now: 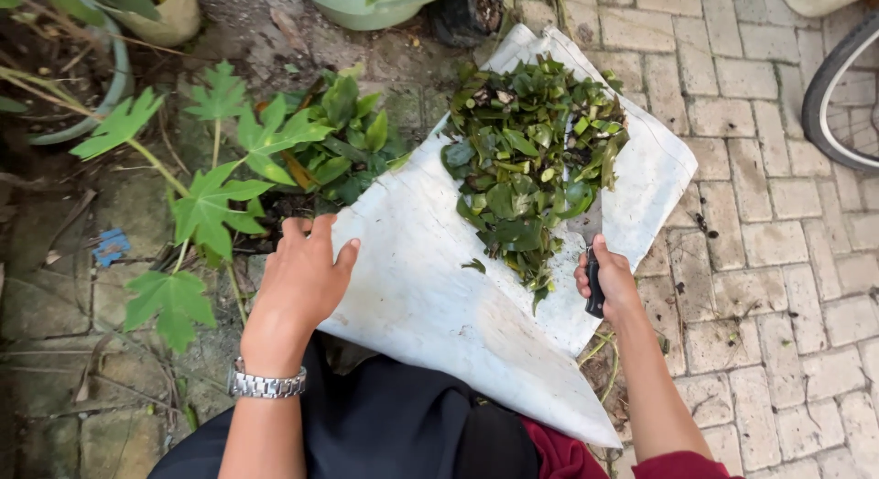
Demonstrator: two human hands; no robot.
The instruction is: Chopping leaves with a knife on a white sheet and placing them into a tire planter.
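Taking the white sack (430, 296) spread on the ground as the landmark: off its left edge stands a young plant with broad, deeply lobed leaves (220, 204) on thin stalks, rooted in damp, mossy paving beside pale round pots (165, 16).

At the sack's left edge rests the left hand (302, 277), a metal-link wristwatch (265, 385) on the wrist. Its fingers (320, 236) lie slightly spread and flat, pressing down on the sack's edge and closed on nothing.

On the upper middle of the sack sits a loose heap of chopped green leaves (531, 168), glossy, ragged-cut, mixed with pale stem bits. The sack itself looks like stiff woven plastic, scuffed and creased.

At the heap's lower right, the right hand (609, 277) has its fingers wrapped tight round the black handle of a knife (593, 259), blade pointing up into the leaves. This looks like mid-chopping; a further cut would call for a steady sack and a blade kept clear of the fabric.

Right of the sack lie weathered grey brick pavers (778, 241), then a bicycle wheel (838, 94) at the frame's edge.
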